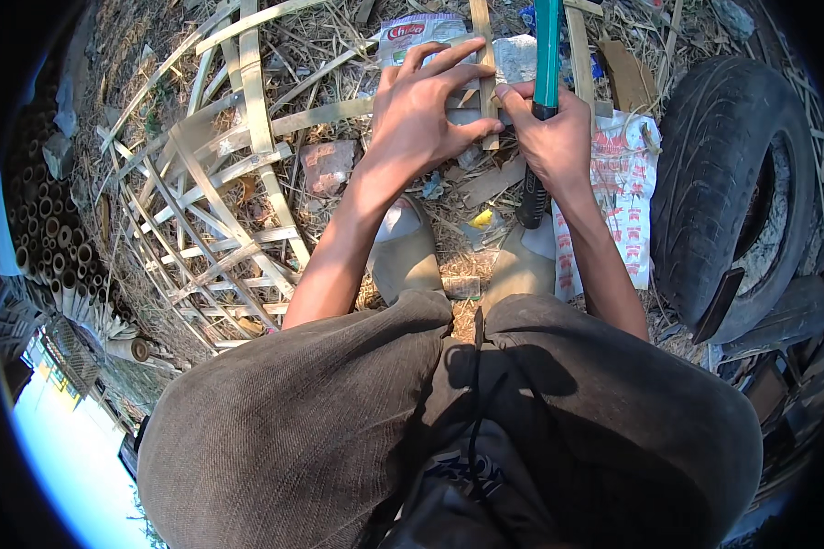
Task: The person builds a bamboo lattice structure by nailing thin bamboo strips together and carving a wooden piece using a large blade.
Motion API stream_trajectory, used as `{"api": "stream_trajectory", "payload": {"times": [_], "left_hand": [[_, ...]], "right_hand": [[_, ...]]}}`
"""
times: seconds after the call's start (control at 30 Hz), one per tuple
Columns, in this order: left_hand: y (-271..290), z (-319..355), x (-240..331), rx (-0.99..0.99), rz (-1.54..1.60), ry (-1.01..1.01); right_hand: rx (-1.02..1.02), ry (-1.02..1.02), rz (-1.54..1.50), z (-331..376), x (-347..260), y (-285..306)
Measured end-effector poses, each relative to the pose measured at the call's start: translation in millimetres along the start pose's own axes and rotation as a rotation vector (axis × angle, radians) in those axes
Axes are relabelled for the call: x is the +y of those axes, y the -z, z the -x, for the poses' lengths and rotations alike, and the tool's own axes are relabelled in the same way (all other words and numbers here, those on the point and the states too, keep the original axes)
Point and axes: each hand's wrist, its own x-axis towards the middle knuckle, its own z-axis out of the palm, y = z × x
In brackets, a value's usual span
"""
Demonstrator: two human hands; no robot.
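Observation:
A narrow pale bamboo strip (482, 20) runs away from me above my shoes, across other woven strips. My left hand (417, 114) grips it, with the fingertips and thumb spaced along its length. Close on the right, my right hand (558, 137) is closed around a tool with a teal shaft (547, 55) and a black grip. The tool's far end lies beyond the top of the view, so its kind is hidden. Thumb and forefinger of that hand come together beside the strip; whether they pinch something small I cannot make out.
An open lattice of bamboo strips (258, 110) spreads to the left. At the right stands a worn black tyre (714, 174), beside a red-and-white printed sheet (624, 183). Stacked bamboo tubes (59, 238) lie at the far left. Wrappers and dry scraps litter the ground around my shoes (407, 252).

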Motion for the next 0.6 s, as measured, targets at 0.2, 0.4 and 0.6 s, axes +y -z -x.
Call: {"api": "stream_trajectory", "payload": {"times": [0.2,0.4,0.6], "left_hand": [[-1,0,-2,0.013,0.037,0.030],[-8,1,-6,0.032,0.028,0.035],[-14,6,-8,0.055,0.073,-0.030]], "right_hand": [[-0.015,-0.034,-0.035,9,-5,-1],[0.004,0.017,-0.022,16,-3,0],[-0.040,-0.027,-0.042,16,-7,0]]}}
